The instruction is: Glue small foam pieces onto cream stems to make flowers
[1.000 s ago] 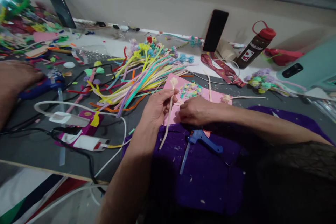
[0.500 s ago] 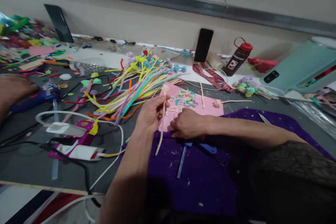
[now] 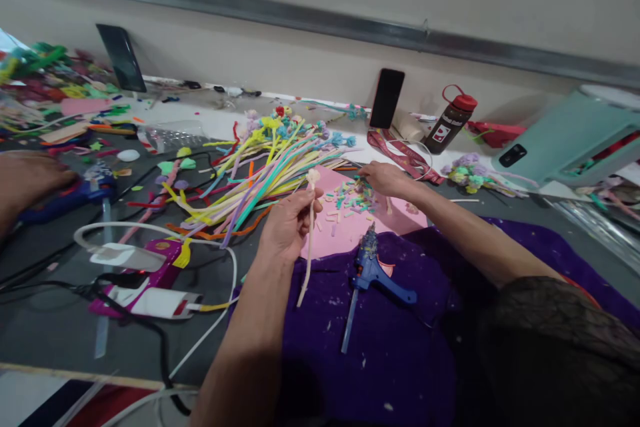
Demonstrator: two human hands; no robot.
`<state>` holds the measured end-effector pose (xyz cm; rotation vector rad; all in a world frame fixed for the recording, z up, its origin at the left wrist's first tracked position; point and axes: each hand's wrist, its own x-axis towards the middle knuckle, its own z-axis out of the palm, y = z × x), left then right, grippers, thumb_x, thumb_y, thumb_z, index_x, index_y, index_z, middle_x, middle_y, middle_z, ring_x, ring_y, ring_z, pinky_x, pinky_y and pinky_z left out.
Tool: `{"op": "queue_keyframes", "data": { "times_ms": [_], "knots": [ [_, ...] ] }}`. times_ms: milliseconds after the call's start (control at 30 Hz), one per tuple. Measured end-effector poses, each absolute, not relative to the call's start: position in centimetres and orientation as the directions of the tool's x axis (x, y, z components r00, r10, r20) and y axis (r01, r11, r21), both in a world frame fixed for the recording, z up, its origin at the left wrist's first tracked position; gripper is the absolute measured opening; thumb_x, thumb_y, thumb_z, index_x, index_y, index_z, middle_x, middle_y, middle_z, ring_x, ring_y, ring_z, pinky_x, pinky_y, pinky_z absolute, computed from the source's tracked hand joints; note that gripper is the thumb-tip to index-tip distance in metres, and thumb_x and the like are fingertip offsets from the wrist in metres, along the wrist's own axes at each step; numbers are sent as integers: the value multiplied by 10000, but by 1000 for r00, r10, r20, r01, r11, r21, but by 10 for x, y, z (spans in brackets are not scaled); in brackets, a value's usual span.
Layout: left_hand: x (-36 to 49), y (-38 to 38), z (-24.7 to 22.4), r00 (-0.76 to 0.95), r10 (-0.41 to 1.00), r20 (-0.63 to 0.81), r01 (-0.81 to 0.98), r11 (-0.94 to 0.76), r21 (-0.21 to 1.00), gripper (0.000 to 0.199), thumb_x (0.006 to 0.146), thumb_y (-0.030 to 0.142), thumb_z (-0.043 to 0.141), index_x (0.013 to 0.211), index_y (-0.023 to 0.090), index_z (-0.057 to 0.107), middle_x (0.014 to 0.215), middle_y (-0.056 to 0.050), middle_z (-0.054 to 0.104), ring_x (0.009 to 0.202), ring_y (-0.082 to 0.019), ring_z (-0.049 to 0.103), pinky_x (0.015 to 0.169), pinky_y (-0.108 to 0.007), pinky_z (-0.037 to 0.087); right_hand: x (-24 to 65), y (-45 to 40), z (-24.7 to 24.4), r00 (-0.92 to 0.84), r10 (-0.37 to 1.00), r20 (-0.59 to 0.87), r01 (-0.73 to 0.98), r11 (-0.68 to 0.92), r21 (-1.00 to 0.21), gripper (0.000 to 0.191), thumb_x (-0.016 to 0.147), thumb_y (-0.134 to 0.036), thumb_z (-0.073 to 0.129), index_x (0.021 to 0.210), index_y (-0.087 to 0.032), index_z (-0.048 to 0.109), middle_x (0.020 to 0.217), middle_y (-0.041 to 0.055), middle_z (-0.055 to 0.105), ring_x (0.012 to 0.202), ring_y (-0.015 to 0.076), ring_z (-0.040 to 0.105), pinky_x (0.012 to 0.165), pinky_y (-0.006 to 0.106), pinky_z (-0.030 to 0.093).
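Observation:
My left hand (image 3: 290, 223) pinches a cream pipe-cleaner flower (image 3: 312, 177) just below its head, and the pale stem hangs down over the purple cloth (image 3: 390, 360). My right hand (image 3: 385, 179) reaches across the pink sheet (image 3: 325, 240), its fingers bent together at the far edge of a heap of short pastel pieces (image 3: 353, 193). Whatever those fingertips hold is hidden. Below the sheet lies a blue glue gun (image 3: 371, 270), a clear glue stick poking from its rear. Another cream flower (image 3: 411, 208) rests at the sheet's right edge, partly behind my right forearm.
A bundle of coloured pipe-cleaner flowers (image 3: 260, 180) lies left of the sheet. Behind stand a phone (image 3: 387, 99) and a bottle (image 3: 450, 123). At left, another person's hand (image 3: 33, 180) is on a second glue gun (image 3: 75, 197), near a cabled power strip (image 3: 160, 267).
My right hand has moved from the near edge of the sheet to the far side of the heap, uncovering the glue gun. My left hand keeps hold of the flower.

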<state>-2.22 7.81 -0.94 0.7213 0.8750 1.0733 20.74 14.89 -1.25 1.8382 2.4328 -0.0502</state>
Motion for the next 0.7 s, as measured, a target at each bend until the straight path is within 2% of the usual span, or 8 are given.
{"op": "queue_keyframes", "data": {
  "times_ms": [200, 300, 533, 700],
  "knots": [
    [-20, 78, -8, 211, 942, -259, -416, 327, 849, 183, 643, 252, 639, 761, 112, 648, 526, 33, 547, 346, -6, 328, 322, -148, 166, 205, 160, -32, -273, 956, -107, 961, 275, -2, 400, 831, -233, 437, 1224, -284, 488, 1115, 87, 526, 874, 218, 561, 592, 254, 363],
    [-19, 77, -8, 210, 942, -260, -415, 327, 849, 195, 638, 252, 638, 773, 111, 648, 527, 34, 543, 344, -8, 326, 317, -150, 171, 203, 167, -32, -312, 943, -118, 950, 311, -26, 349, 827, -229, 450, 1155, -310, 538, 1073, 58, 537, 850, 193, 563, 603, 244, 360],
    [-19, 76, -8, 210, 941, -266, -411, 332, 849, 224, 624, 277, 649, 779, 114, 640, 520, 45, 534, 332, 2, 302, 316, -148, 164, 201, 165, -29, -347, 936, -64, 937, 344, -55, 223, 828, -224, 483, 1015, -183, 596, 1022, 76, 601, 870, 181, 564, 623, 228, 354],
    [-19, 75, -9, 202, 947, -249, -395, 311, 865, 259, 611, 307, 660, 786, 117, 639, 521, 44, 539, 329, -1, 304, 315, -155, 152, 197, 154, -30, -357, 934, -1, 933, 357, -47, 209, 841, -221, 455, 1002, -182, 583, 1014, 64, 608, 860, 177, 567, 621, 234, 363]
  ]
}}
